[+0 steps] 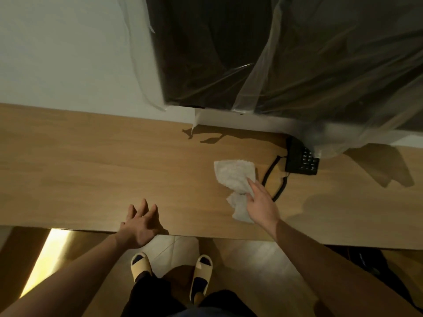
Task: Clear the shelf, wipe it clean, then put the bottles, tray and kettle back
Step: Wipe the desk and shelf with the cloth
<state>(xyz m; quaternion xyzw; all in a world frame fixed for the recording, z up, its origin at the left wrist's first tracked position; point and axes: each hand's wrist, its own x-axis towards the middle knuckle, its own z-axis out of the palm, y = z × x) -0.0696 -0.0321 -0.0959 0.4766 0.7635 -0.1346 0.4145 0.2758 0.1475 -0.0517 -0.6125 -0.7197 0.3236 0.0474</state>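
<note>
**Wooden shelf with cloth under the right hand**

Head view. A long wooden shelf [96, 161] runs across the frame below a white wall. The right hand [259, 202] lies on a crumpled white cloth [235, 177] that rests on the shelf right of centre; the index finger is extended along the cloth and the other fingers curl into its lower folds, pinching it. The left hand [138, 223] is at the shelf's front edge, palm down, fingers spread and relaxed, holding nothing; whether it touches the wood cannot be told. Just beside the cloth, on its right, a black telephone [299, 160] stands on the shelf with its coiled cord [273, 177] looping close to the right hand. Above, a dark screen [229, 49] draped in clear plastic film [297, 65] hangs over the telephone. Below the shelf edge, two feet in pale slippers [201, 275] stand on the floor. No bottles, tray or kettle appear on the visible shelf.
</note>
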